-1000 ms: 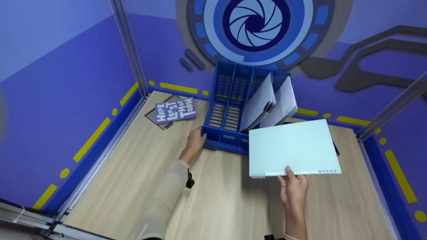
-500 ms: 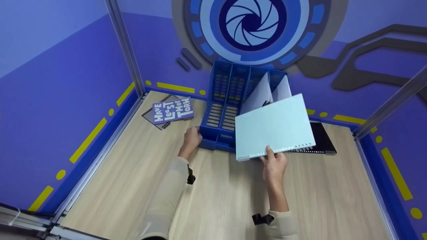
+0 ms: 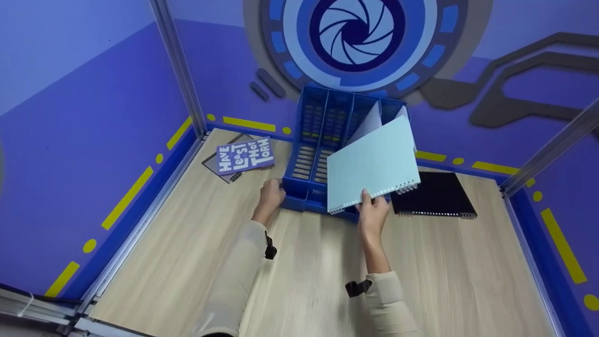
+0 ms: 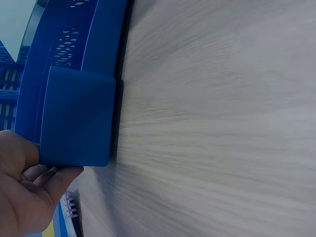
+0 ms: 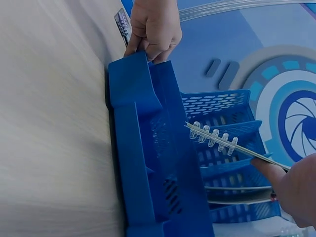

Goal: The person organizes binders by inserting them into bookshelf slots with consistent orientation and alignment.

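Observation:
A blue desk file organizer (image 3: 294, 204) with upright compartments stands against the back wall. My left hand (image 3: 271, 196) grips its front left corner, thumb and fingers pinching the edge of the blue wall (image 4: 79, 118) in the left wrist view. A pale mint spiral notebook (image 3: 374, 164) is held by my right hand (image 3: 373, 216), thumb on top near the spiral edge. The notebook is tilted over the organizer's front and hides part of its right compartments. In the right wrist view its clear coil (image 5: 213, 137) points toward the compartments. A white notebook (image 3: 367, 125) leans in one compartment behind it.
A black spiral notebook (image 3: 435, 194) lies on the wooden table (image 3: 299, 281) to the right of the organizer. On the left, a purple booklet (image 3: 245, 155) with white lettering rests on a grey notebook (image 3: 213, 164). Blue walls and metal posts (image 3: 180, 70) enclose the table.
The right hand has carried the mint notebook left and up toward the organizer, tilting it more. The black notebook is now uncovered. The left hand stays on the organizer's corner.

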### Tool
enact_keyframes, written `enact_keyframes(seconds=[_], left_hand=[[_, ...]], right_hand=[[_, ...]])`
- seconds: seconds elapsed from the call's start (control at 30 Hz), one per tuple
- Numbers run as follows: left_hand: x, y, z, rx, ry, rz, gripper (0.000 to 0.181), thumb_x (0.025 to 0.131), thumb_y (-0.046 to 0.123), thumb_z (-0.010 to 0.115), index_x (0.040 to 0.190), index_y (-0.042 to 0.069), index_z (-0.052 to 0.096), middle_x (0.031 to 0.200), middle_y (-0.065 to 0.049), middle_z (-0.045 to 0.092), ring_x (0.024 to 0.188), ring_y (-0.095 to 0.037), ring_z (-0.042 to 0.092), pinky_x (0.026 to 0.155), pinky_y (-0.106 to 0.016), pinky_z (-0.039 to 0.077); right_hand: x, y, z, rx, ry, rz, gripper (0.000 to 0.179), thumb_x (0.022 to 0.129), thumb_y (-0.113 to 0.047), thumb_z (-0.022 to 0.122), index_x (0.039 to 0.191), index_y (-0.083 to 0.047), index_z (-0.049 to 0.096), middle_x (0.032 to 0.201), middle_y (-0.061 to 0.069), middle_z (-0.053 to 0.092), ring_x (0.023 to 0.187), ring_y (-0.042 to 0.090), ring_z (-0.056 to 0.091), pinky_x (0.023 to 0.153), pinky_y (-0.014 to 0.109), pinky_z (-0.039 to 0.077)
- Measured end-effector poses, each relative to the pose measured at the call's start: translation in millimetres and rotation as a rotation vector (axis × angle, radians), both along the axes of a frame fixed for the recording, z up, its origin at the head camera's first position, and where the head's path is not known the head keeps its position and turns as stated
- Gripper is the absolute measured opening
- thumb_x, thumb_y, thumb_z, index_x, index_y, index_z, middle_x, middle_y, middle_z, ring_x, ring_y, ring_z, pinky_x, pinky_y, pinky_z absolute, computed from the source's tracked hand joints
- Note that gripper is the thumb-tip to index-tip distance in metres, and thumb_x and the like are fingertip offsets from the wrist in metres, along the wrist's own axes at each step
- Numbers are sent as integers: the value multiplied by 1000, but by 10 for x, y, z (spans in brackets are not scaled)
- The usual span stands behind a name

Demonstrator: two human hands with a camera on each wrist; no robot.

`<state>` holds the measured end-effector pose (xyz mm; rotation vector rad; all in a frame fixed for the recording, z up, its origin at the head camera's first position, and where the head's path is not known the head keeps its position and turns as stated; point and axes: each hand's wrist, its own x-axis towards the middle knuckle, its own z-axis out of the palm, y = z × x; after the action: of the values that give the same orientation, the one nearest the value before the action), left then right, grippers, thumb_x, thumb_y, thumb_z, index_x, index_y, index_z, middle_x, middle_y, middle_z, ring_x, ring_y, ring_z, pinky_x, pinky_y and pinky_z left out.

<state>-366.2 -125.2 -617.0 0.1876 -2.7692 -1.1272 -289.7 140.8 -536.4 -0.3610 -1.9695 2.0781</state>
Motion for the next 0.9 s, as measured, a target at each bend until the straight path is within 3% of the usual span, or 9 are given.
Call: enact_keyframes(seconds=[0.17,0.3,0.37,0.53,0.67,0.77,0.9], left_hand=[[-2,-26,-1,9,13,0,10,83,-4,56,83,-2,65,93,-22,70,88,-40,64,80,-54,49],[-11,-28,-6,18,24,2,14,84,-3,56,89,-3,69,97,-22,72,91,-41,66,80,-54,49],[-25,-22,-11,26,23,8,10,84,-3,57,84,-2,67,90,-20,70,86,-38,64,77,-53,49],[-43,1,-2,38,11,15,24,85,-4,57,68,9,46,72,-8,49,73,-29,45,69,-45,42],[-34,0,-13,42,21,18,15,85,-4,59,72,4,57,78,-14,61,76,-33,55,74,-51,48],[-25,-4,-35,39,28,16,9,86,-3,59,82,0,68,92,-19,71,87,-39,66,81,-55,50],[-14,-12,-53,28,40,5,13,86,-2,59,87,0,72,103,-18,74,100,-40,69,85,-56,51]], right_hand=[[-93,-90,12,62,18,-7,22,104,-15,55,88,1,52,85,10,51,79,21,60,82,33,58],[-177,-178,52,122,52,-2,23,103,-13,56,85,-1,53,78,8,50,70,19,56,77,39,56],[-215,-218,75,144,62,10,24,104,-14,56,83,-2,51,74,6,46,65,17,51,73,41,54],[-330,-286,131,164,43,12,28,104,-14,56,79,-5,47,70,4,44,59,14,43,62,34,45],[-385,-312,155,190,36,21,26,104,-16,56,82,-5,49,72,5,47,60,14,42,57,28,37],[-387,-316,148,175,45,50,26,105,-16,55,82,-4,48,72,7,44,59,16,40,56,29,37],[-383,-306,118,139,39,86,25,105,-15,53,84,-2,48,74,8,44,59,16,40,57,28,41]])
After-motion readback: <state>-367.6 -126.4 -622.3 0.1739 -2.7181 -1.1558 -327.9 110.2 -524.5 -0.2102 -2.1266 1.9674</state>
